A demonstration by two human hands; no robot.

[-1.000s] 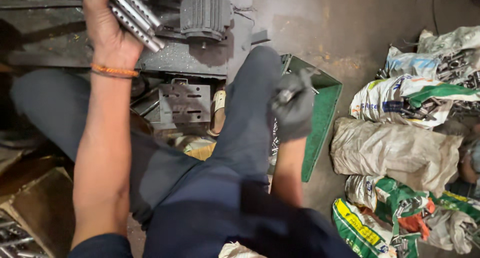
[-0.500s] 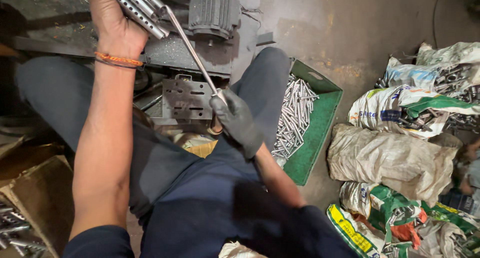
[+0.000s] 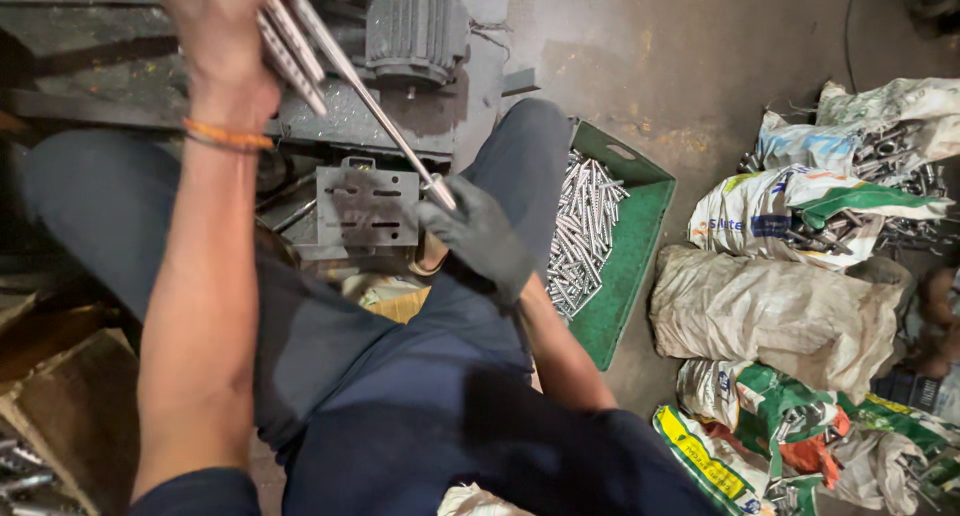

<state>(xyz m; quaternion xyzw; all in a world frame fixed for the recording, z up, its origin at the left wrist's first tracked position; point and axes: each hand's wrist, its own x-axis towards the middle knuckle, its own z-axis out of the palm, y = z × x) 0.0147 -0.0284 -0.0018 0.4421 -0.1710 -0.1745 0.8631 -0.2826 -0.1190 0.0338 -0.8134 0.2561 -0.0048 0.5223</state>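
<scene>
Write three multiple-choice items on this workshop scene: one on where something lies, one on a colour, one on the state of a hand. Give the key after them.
1. Where do the loose shiny metal rods lie?
A. in the green plastic crate
B. on the grey electric motor
C. in a cardboard box

2. What colour is the band on the left wrist?
A. blue
B. orange
C. white

3. How is the right hand?
A. bare and empty
B. gloved in dark grey, gripping the end of one long metal rod
C. resting flat on a sack

Key: 1 A, the rods fill the crate beside the right knee. 2 B, an orange band circles the wrist below the left hand, which holds a bundle of metal rods. 3 B, the gloved fingers close round the rod's lower end.
</scene>
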